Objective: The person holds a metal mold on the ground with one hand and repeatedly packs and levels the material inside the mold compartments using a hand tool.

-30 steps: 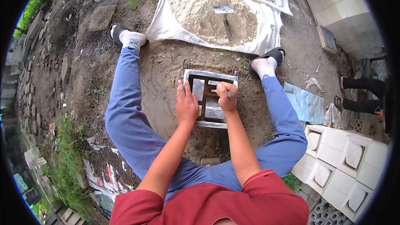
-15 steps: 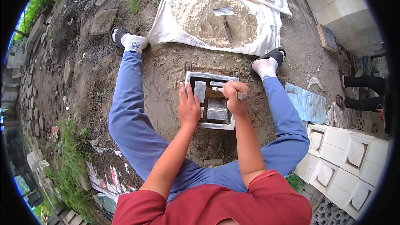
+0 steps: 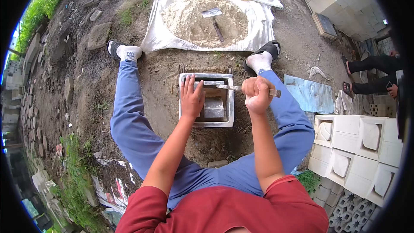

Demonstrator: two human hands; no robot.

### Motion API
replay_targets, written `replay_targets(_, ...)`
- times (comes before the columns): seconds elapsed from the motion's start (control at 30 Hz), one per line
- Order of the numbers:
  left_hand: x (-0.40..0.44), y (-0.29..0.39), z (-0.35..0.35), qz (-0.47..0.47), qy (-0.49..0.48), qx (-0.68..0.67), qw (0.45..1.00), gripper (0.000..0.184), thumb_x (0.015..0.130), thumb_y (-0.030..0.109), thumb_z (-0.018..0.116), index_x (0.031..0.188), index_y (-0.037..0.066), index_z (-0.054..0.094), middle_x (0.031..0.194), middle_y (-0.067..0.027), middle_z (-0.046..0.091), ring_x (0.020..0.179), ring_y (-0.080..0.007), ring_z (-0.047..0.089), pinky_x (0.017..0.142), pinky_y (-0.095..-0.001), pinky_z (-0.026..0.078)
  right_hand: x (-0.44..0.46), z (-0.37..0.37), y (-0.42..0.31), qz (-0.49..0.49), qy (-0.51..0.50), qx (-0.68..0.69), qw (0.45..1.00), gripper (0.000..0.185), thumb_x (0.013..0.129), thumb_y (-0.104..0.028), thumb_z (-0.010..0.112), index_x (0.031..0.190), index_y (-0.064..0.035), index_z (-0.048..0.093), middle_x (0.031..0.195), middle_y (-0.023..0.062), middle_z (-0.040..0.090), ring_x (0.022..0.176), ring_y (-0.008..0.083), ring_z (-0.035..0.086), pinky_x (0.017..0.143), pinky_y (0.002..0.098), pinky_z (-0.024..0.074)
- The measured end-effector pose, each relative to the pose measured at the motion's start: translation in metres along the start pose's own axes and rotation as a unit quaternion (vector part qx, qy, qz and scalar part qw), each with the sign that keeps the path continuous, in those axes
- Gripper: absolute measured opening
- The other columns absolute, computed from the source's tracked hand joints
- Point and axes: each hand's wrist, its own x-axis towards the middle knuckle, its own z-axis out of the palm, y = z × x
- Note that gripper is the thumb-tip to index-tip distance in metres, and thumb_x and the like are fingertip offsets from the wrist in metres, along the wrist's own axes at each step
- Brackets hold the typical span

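A square metal mould (image 3: 231,103) sits on the dirt between my legs, with metal blocks inside it. My left hand (image 3: 191,97) lies over its left part, fingers spread and pointing away from me, resting on the metal there. To the right, my right hand (image 3: 258,93) is wrapped round the handle of a metal tool (image 3: 233,88). The tool lies nearly level, its thin end over the inside of the mould and its handle end sticking out right of my fist. What my left palm covers is hidden.
Pale sand (image 3: 185,21) with a trowel (image 3: 217,26) on it lies on a white sack (image 3: 155,36) ahead. White blocks (image 3: 347,127) are stacked at the right. Beyond them another person's legs (image 3: 373,64) show. A blue sheet (image 3: 308,95) lies by my right leg.
My right hand has moved right, off the mould, and the tool has turned level with its thin end showing. My left hand stays on the mould's left side. The view has shifted slightly.
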Motion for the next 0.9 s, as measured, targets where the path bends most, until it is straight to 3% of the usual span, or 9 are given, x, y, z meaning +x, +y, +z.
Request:
replay_targets(0.13,0.020,0.004,0.011,0.059,-0.081,0.036,0.994,0.046,0.090,0.022,0.076,0.135,0.017,0.067,0.166,-0.0099,0.038,0.157,-0.0323,0.030,0.127,-0.0519,0.025,-0.008,-0.013,-0.030,-0.028,0.008,-0.053,0.998,0.044,0.102,-0.011,0.047,0.061,-0.0109,0.031,0.053,-0.0006,0.032,0.048,0.0110,0.024,0.049,0.0335,0.0229)
replay_targets(0.27,0.024,0.000,0.021,0.033,-0.074,0.039,0.996,0.042,0.091,0.019,0.075,0.133,0.019,0.068,0.166,-0.0090,0.039,0.156,-0.0324,0.031,0.126,-0.0518,0.027,-0.019,-0.031,-0.031,-0.020,0.038,-0.106,0.993,0.043,0.102,-0.010,0.046,0.063,-0.0104,0.030,0.054,-0.0005,0.032,0.048,0.0110,0.025,0.049,0.0338,0.0234)
replay_targets(0.53,0.015,0.024,-0.007,0.025,-0.068,0.038,0.997,0.039,0.095,0.021,0.070,0.134,0.016,0.066,0.165,-0.0121,0.040,0.156,-0.0353,0.031,0.125,-0.0534,0.028,-0.022,-0.045,-0.028,-0.001,0.056,-0.041,0.998,0.042,0.101,-0.010,0.045,0.062,-0.0108,0.030,0.053,-0.0001,0.031,0.048,0.0111,0.025,0.049,0.0339,0.0235)
replay_targets(0.6,0.001,0.047,-0.033,0.116,-0.113,-0.027,0.987,0.045,0.094,0.022,0.071,0.137,0.013,0.064,0.155,-0.0127,0.050,0.147,-0.0350,0.044,0.122,-0.0517,0.033,-0.023,-0.050,-0.030,-0.002,0.051,-0.034,0.998,0.042,0.101,-0.010,0.045,0.062,-0.0108,0.030,0.053,0.0000,0.030,0.047,0.0111,0.025,0.049,0.0338,0.0234)
replay_targets(0.63,-0.009,0.046,-0.031,0.115,-0.113,-0.024,0.987,0.045,0.094,0.022,0.071,0.137,0.013,0.064,0.155,-0.0127,0.050,0.147,-0.0350,0.044,0.122,-0.0517,0.033,-0.023,-0.053,-0.030,0.001,0.059,-0.034,0.998,0.042,0.100,-0.010,0.046,0.062,-0.0108,0.030,0.053,0.0001,0.030,0.047,0.0111,0.024,0.049,0.0338,0.0232)
replay_targets(0.7,-0.024,0.039,-0.029,0.187,-0.308,-0.072,0.930,0.051,0.090,0.020,0.074,0.139,0.011,0.062,0.141,-0.0113,0.060,0.131,-0.0335,0.057,0.114,-0.0471,0.044,-0.023,-0.057,-0.030,0.003,0.067,-0.028,0.997,0.042,0.100,-0.011,0.046,0.061,-0.0109,0.030,0.053,0.0001,0.030,0.047,0.0110,0.024,0.049,0.0338,0.0230)
replay_targets(0.8,-0.035,0.033,-0.029,0.142,-0.279,-0.062,0.948,0.056,0.087,0.016,0.075,0.141,0.010,0.061,0.130,-0.0095,0.065,0.118,-0.0320,0.062,0.104,-0.0431,0.051,-0.025,-0.066,-0.029,-0.002,0.087,-0.028,0.996,0.042,0.101,-0.010,0.046,0.062,-0.0110,0.030,0.053,-0.0001,0.030,0.047,0.0107,0.024,0.048,0.0339,0.0225)
replay_targets(0.9,-0.037,0.035,-0.028,0.136,-0.287,-0.051,0.947,0.059,0.087,0.014,0.075,0.144,0.011,0.060,0.131,-0.0101,0.065,0.120,-0.0326,0.062,0.102,-0.0427,0.052,-0.027,-0.069,-0.033,-0.004,0.091,-0.024,0.996,0.043,0.102,-0.009,0.046,0.062,-0.0109,0.029,0.053,-0.0004,0.030,0.047,0.0105,0.024,0.048,0.0339,0.0224)
